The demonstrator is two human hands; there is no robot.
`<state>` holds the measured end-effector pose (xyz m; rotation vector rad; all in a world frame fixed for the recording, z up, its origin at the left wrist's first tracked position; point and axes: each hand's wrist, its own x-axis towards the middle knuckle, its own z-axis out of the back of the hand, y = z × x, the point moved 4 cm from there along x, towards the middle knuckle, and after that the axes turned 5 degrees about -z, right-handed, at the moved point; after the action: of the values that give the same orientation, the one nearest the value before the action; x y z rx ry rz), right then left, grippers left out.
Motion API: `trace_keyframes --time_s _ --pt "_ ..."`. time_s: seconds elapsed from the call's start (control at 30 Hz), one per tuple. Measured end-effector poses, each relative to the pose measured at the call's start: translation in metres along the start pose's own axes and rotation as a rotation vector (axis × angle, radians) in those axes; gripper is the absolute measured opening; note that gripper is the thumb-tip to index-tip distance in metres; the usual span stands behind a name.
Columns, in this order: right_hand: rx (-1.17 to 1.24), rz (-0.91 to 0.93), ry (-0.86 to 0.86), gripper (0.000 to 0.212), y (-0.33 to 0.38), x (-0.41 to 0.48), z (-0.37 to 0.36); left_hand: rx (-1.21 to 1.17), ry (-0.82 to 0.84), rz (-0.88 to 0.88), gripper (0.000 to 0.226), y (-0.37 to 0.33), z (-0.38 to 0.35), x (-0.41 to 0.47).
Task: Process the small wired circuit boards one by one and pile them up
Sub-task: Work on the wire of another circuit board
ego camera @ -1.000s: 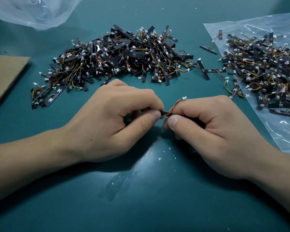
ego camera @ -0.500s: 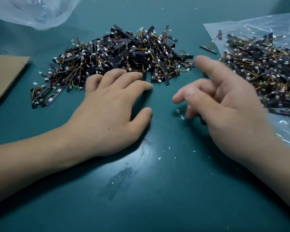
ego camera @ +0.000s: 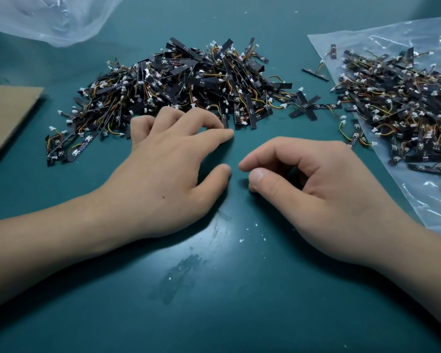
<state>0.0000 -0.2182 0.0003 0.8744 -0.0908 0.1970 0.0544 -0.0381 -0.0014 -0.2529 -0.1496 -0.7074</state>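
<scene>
- L hand (ego camera: 163, 169): fingers spread, relaxed, empty; tips at near edge of centre pile (ego camera: 189, 82).
- R hand (ego camera: 316, 184): loosely curled, nothing seen in it.
- Supply heap (ego camera: 402, 105) on plastic sheet (ego camera: 430, 205) lies right-fwd of R hand, so R is nearer.
- Closest stray board (ego camera: 356, 132): just beyond R knuckles, long axis approx. fore-aft; prob. next pick.
</scene>
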Motion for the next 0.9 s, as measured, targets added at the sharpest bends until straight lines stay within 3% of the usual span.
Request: trace_keyframes --time_s 0.1,0.23,0.3,0.4,0.53,0.7,0.9 --pt "-0.002 0.004 0.000 0.010 0.001 -0.001 0.000 -0.058 -0.042 -0.034 0.043 -0.001 0.002 -0.001" --pt "0.005 0.024 -0.047 0.009 0.001 -0.001 0.002 -0.183 -0.147 -0.077 0.015 -0.002 0.006 -0.001" --pt "-0.021 0.043 -0.079 0.010 0.002 -0.001 0.003 -0.234 -0.165 -0.078 0.015 -0.002 0.007 -0.001" --pt "-0.075 0.057 -0.106 0.025 0.003 -0.002 0.004 -0.274 -0.238 -0.134 0.018 -0.004 0.010 -0.002" --pt "-0.157 0.059 -0.053 0.048 0.003 0.000 0.001 -0.376 -0.366 -0.348 0.013 -0.009 0.017 -0.007" --pt "-0.197 0.077 -0.033 0.012 0.002 0.001 -0.001 -0.474 -0.359 -0.460 0.013 -0.009 0.015 -0.003" --pt "-0.181 0.088 -0.007 0.010 0.003 0.001 -0.003 -0.431 -0.315 -0.435 0.024 -0.009 0.017 -0.006"
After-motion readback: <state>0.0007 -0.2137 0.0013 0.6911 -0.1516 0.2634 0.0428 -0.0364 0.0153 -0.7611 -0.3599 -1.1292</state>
